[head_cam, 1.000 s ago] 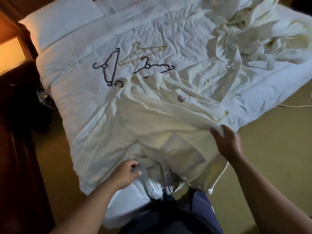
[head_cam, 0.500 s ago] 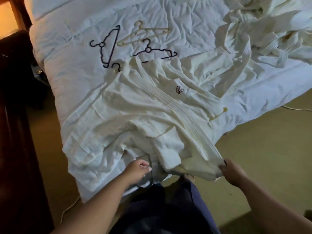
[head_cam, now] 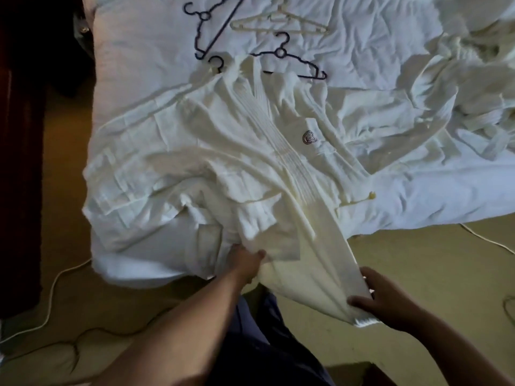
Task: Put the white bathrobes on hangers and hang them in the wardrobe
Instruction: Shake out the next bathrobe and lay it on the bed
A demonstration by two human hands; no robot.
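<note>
A white bathrobe (head_cam: 250, 162) with a dark crest lies spread over the bed's near corner. A dark hanger hook (head_cam: 216, 62) pokes out at its collar. My left hand (head_cam: 246, 263) grips bunched robe fabric at the bed's edge. My right hand (head_cam: 384, 299) pinches the robe's lower hem, pulled off the bed over the floor. On the duvet beyond lie two dark hangers (head_cam: 214, 26) (head_cam: 292, 61) and a cream hanger (head_cam: 278, 23). More white bathrobes (head_cam: 468, 87) lie crumpled at the right.
The bed (head_cam: 139, 65) with a white duvet fills the upper view. Dark wooden furniture (head_cam: 19, 162) stands at the left. White and dark cables (head_cam: 50, 307) trail over the tan carpet, and another white cable (head_cam: 487, 238) lies at the right.
Both hands have drawn the robe's lower part toward me and off the bed's edge. My right hand moved down with the hem. The view has tilted down, closer to the bed.
</note>
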